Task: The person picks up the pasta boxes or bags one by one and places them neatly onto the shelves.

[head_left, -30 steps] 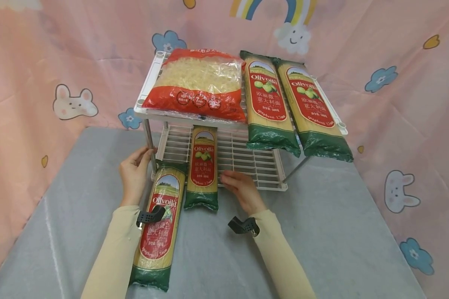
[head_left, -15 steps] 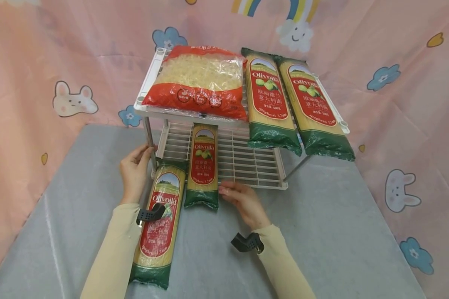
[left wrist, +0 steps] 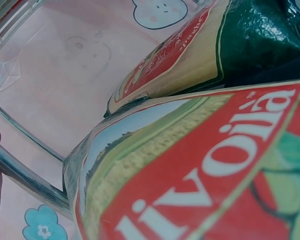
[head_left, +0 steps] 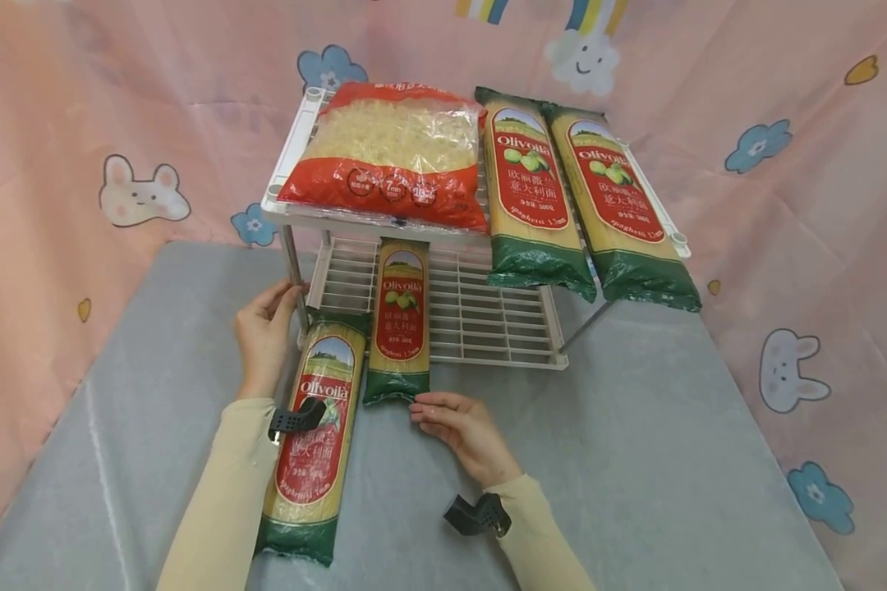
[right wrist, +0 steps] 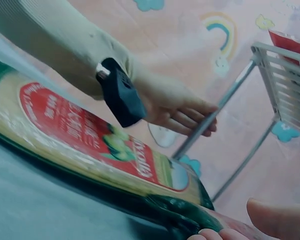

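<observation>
A two-tier wire rack (head_left: 503, 328) with metal legs stands on the table. My left hand (head_left: 262, 336) holds its front left leg (head_left: 291, 254); the right wrist view shows the left fingers curled at that leg (right wrist: 195, 132). One green-ended spaghetti pack (head_left: 402, 312) lies on the lower tier, its near end sticking out over the front edge. My right hand (head_left: 466, 431) has its extended fingertips right at the near right corner of this pack, thumb held apart. Another spaghetti pack (head_left: 314, 435) lies beside my left forearm, its far end at the rack's front left.
On the upper tier sit a red bag of pasta (head_left: 392, 156) and two more spaghetti packs (head_left: 528, 180), their near ends overhanging the front. A grey cloth covers the table (head_left: 636, 460). Behind hangs a pink printed curtain (head_left: 214, 98).
My right hand has drawn back toward me from the right side of the lower-tier pack to its near end. The left hand stays on the leg, and the packs look unmoved.
</observation>
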{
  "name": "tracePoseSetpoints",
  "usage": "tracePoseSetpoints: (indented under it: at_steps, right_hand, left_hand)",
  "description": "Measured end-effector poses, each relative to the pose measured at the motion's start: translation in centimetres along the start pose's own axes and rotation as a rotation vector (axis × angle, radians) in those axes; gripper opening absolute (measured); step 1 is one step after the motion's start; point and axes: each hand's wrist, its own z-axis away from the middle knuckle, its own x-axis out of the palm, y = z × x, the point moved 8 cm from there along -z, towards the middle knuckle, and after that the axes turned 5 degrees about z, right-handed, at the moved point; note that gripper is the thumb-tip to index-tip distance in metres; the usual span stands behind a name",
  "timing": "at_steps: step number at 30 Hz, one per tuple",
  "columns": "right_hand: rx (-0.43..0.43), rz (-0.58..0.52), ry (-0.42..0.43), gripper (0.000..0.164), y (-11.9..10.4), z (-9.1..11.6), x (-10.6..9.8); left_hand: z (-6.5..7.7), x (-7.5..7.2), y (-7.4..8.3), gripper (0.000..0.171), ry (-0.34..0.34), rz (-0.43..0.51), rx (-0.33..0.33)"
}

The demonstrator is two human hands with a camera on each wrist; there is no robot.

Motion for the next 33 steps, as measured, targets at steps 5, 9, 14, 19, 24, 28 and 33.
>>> tracePoseSetpoints:
  at_steps: [5, 9, 14, 19, 24, 28, 33]
  right_hand:
    - [0.014, 0.019, -0.023, 0.033, 1.1, 0.5, 1.2]
    - [0.030, 0.080, -0.081, 0.034, 2.2, 0.7, 3.0]
    - [0.055, 0.125, -0.139, 0.035, 3.4, 1.0, 5.4]
    - [0.058, 0.115, -0.148, 0.036, 3.9, 1.0, 7.0]
    - [0.080, 0.097, -0.146, 0.035, 4.2, 0.9, 7.9]
    - [0.090, 0.103, -0.136, 0.034, 4.3, 0.8, 8.2]
    - [0.078, 0.136, -0.144, 0.034, 4.1, 0.4, 8.5]
  left_hand:
    - [0.0, 0.0, 0.1, 0.029, -0.008, 0.003, -0.001]
    - [0.0, 0.0, 0.2, 0.029, -0.003, 0.008, 0.002]
    - [-0.1, 0.0, 0.1, 0.028, 0.000, 0.014, 0.002]
    - [-0.1, 0.0, 0.3, 0.027, 0.013, 0.022, 0.023]
    - [0.0, 0.2, 0.4, 0.027, 0.009, 0.016, 0.040]
    - [0.1, 0.2, 0.2, 0.028, 0.005, 0.008, 0.022]
    - [0.0, 0.0, 0.3, 0.027, 0.020, 0.008, 0.020]
